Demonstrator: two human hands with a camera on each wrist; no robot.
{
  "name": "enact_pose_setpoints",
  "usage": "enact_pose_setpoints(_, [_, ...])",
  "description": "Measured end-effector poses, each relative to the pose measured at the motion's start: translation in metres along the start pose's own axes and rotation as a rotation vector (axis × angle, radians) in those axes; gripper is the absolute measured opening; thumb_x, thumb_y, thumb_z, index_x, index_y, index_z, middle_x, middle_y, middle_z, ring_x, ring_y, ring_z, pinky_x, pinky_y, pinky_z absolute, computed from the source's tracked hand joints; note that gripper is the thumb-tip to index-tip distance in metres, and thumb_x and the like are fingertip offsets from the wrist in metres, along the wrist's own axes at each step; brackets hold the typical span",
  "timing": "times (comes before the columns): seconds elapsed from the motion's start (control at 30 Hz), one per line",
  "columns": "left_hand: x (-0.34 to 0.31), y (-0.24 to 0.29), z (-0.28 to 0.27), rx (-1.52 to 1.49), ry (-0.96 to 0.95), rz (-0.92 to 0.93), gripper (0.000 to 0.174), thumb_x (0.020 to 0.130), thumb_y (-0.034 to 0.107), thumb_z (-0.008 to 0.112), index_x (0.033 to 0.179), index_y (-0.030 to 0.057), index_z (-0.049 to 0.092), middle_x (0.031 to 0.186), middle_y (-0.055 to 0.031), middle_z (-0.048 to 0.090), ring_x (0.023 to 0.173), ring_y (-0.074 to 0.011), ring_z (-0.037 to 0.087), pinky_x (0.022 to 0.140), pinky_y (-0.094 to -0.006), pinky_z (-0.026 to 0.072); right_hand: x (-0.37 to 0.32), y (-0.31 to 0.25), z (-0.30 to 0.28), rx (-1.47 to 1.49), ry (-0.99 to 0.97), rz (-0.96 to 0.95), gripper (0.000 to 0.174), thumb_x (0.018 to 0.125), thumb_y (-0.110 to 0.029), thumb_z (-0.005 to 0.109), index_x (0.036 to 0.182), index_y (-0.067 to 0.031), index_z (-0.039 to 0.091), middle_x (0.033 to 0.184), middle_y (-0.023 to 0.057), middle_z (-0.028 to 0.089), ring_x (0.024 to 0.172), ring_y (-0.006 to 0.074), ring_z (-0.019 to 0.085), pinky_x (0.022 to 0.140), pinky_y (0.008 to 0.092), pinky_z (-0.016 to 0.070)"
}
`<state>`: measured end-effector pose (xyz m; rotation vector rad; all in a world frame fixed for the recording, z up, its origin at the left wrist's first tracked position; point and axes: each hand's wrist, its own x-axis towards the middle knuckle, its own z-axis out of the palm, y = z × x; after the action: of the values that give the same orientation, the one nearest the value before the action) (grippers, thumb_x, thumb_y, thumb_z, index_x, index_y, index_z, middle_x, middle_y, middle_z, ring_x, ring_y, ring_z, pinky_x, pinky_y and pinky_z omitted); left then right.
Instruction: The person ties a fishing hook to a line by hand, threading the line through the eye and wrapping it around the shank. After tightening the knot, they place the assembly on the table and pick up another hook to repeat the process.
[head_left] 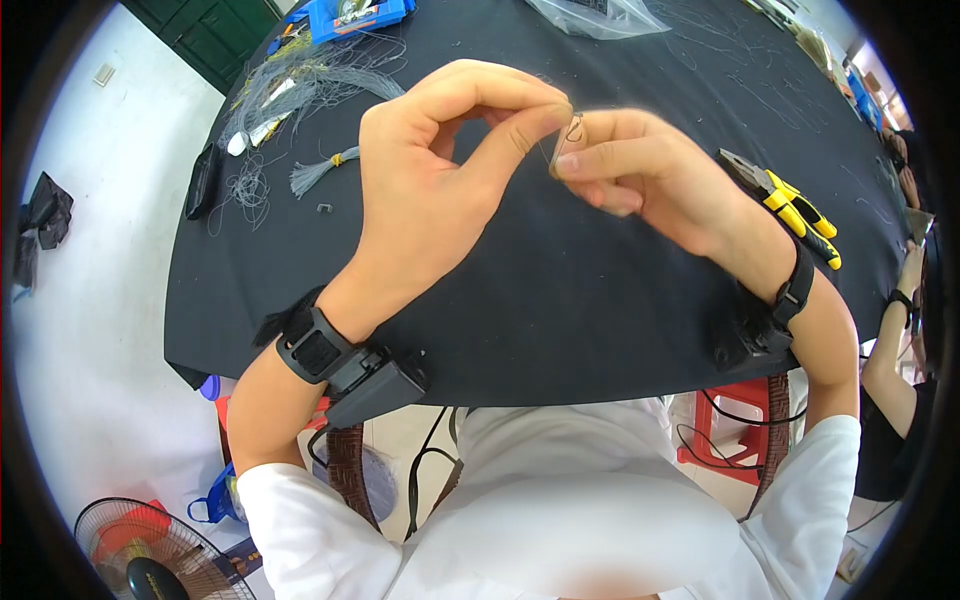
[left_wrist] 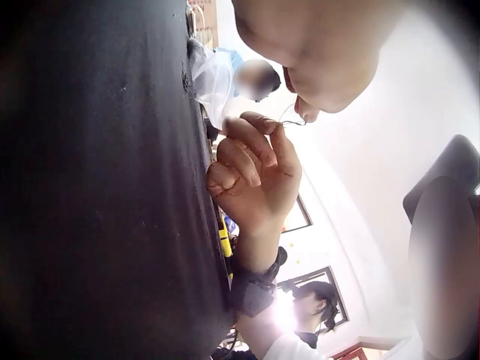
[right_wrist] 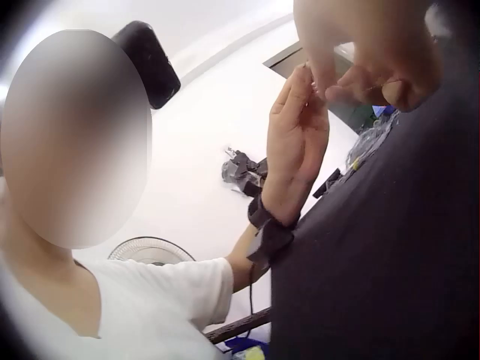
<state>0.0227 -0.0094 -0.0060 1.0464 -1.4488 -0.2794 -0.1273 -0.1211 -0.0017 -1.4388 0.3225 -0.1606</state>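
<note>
A small dark fish hook (head_left: 575,131) shows between the fingertips of both hands, above the black-covered table (head_left: 560,300). My left hand (head_left: 430,185) pinches its upper end between thumb and index finger. Fine line (head_left: 545,150) runs down from there to my right hand (head_left: 655,165), whose thumb and index finger pinch it beside the hook. In the left wrist view the hook (left_wrist: 292,122) bridges the narrow gap between the two hands. The left fingers partly cover it.
Yellow-handled pliers (head_left: 800,210) lie right of the right forearm. Left on the cloth are tangled line (head_left: 300,85), a tied bundle of strands (head_left: 325,172) and a black case (head_left: 203,182). A blue tray (head_left: 355,18) and a clear bag (head_left: 600,15) stand at the far side.
</note>
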Motion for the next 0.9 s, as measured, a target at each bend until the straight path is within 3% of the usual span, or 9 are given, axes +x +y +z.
enact_pose_setpoints(0.2, [0.0, -0.002, 0.002, 0.036, 0.093, -0.043, 0.008, 0.077, -0.003, 0.063, 0.085, -0.0021, 0.065, 0.083, -0.0056, 0.064, 0.074, -0.009, 0.057, 0.069, -0.0215, 0.0452, -0.009, -0.002, 0.017, 0.148, 0.035, 0.043, 0.011, 0.08, -0.015, 0.059, 0.077, -0.0047, 0.057, 0.066, 0.0001, 0.052, 0.045, 0.003, 0.034, 0.044, 0.0193, 0.024])
enact_pose_setpoints(0.3, [0.0, -0.002, -0.002, 0.105, 0.059, -0.079, 0.01, 0.081, -0.001, 0.061, 0.09, -0.0035, 0.064, 0.089, -0.0069, 0.064, 0.08, -0.0101, 0.058, 0.076, -0.022, 0.0462, -0.01, 0.002, 0.024, -0.15, 0.151, -0.268, 0.006, 0.078, -0.011, 0.06, 0.078, -0.0054, 0.058, 0.066, 0.0001, 0.055, 0.048, 0.0051, 0.041, 0.045, 0.0201, 0.0293])
enact_pose_setpoints(0.4, [-0.001, -0.003, 0.001, 0.119, 0.013, -0.098, 0.01, 0.08, -0.001, 0.062, 0.09, -0.0035, 0.064, 0.089, -0.0067, 0.063, 0.081, -0.0104, 0.058, 0.076, -0.0225, 0.0458, -0.023, -0.02, 0.025, -0.922, 0.293, -0.59, 0.005, 0.077, -0.004, 0.061, 0.081, -0.0056, 0.06, 0.069, -0.004, 0.054, 0.048, 0.0021, 0.033, 0.045, 0.0182, 0.0238])
enact_pose_setpoints(0.47, [-0.002, -0.003, 0.003, 0.136, -0.034, -0.074, 0.01, 0.079, -0.002, 0.063, 0.089, -0.0037, 0.064, 0.089, -0.0071, 0.063, 0.082, -0.0109, 0.058, 0.075, -0.0229, 0.0455, -0.02, -0.025, 0.019, -1.095, 0.359, -0.83, 0.009, 0.076, -0.001, 0.06, 0.083, -0.006, 0.061, 0.07, -0.0051, 0.056, 0.048, 0.0022, 0.03, 0.044, 0.0188, 0.0221])
enact_pose_setpoints(0.57, [-0.002, 0.001, 0.004, 0.154, -0.107, -0.02, 0.011, 0.078, -0.004, 0.062, 0.089, -0.0045, 0.063, 0.089, -0.0084, 0.063, 0.083, -0.0128, 0.058, 0.075, -0.0247, 0.0457, -0.017, -0.034, 0.014, -1.236, 0.445, -0.945, 0.009, 0.076, -0.002, 0.061, 0.085, -0.0059, 0.062, 0.071, -0.0055, 0.057, 0.049, 0.0014, 0.029, 0.043, 0.0189, 0.0206])
enact_pose_setpoints(0.63, [-0.001, 0.003, 0.004, 0.099, -0.147, 0.04, 0.01, 0.078, -0.006, 0.062, 0.088, -0.005, 0.063, 0.088, -0.0093, 0.062, 0.083, -0.0138, 0.058, 0.075, -0.025, 0.046, -0.021, -0.043, 0.014, -1.24, 0.489, -0.818, 0.008, 0.077, -0.004, 0.062, 0.085, -0.0059, 0.062, 0.07, -0.006, 0.057, 0.049, 0.0011, 0.029, 0.043, 0.019, 0.0201])
enact_pose_setpoints(0.67, [0.0, 0.005, 0.004, 0.072, -0.166, 0.07, 0.01, 0.078, -0.007, 0.061, 0.088, -0.0053, 0.062, 0.088, -0.0097, 0.062, 0.083, -0.0143, 0.058, 0.075, -0.0251, 0.0462, -0.022, -0.044, 0.01, -1.189, 0.467, -0.735, 0.008, 0.079, -0.007, 0.063, 0.087, -0.0048, 0.061, 0.072, -0.0054, 0.056, 0.054, 0.0009, 0.036, 0.046, 0.018, 0.0267])
enact_pose_setpoints(0.77, [0.0, 0.009, 0.005, -0.002, -0.141, 0.05, 0.01, 0.078, -0.008, 0.06, 0.087, -0.0058, 0.062, 0.088, -0.0098, 0.062, 0.083, -0.0148, 0.058, 0.076, -0.0252, 0.0467, -0.007, -0.031, -0.009, -0.906, 0.332, -0.75, 0.008, 0.081, -0.007, 0.061, 0.089, -0.0034, 0.06, 0.075, -0.0039, 0.056, 0.062, 0.0015, 0.043, 0.054, 0.0166, 0.0337])
enact_pose_setpoints(0.9, [0.0, 0.006, 0.002, -0.029, -0.089, 0.023, 0.009, 0.08, -0.006, 0.059, 0.088, -0.0049, 0.062, 0.09, -0.0093, 0.062, 0.085, -0.0134, 0.058, 0.077, -0.0233, 0.0468, 0.0, -0.013, -0.012, -0.579, 0.218, -0.433, 0.01, 0.08, -0.014, 0.061, 0.081, -0.0041, 0.061, 0.069, -0.0037, 0.057, 0.059, 0.0049, 0.049, 0.054, 0.0195, 0.0375])
